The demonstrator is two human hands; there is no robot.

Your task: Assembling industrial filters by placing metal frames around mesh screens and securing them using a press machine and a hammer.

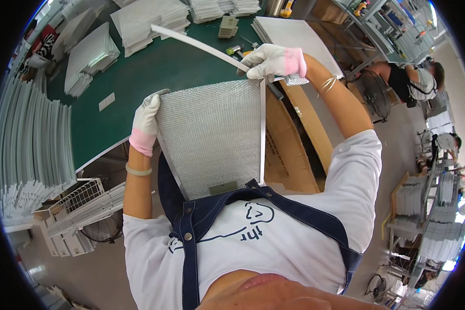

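A silver mesh filter panel [212, 134] is tilted up in front of my body, its lower end against my apron. Pale metal edging runs down its left and right sides, while the top mesh edge shows bare. My gloved left hand [146, 121] is closed on the panel's upper left corner. Between the closed fingers of my gloved right hand [274, 61] is one end of a long white frame strip [196, 45], which slants up to the left over the table. That hand is just above the panel's upper right corner; whether it also touches the panel I cannot tell.
The green table [191, 67] bears stacked white panels [90, 57], a mesh panel stack [294, 39], small grey-green blocks [228, 27] and a hammer [236, 49]. Many strips [33, 139] stand at left. A cardboard box [284, 139] sits below my right arm. People work at right.
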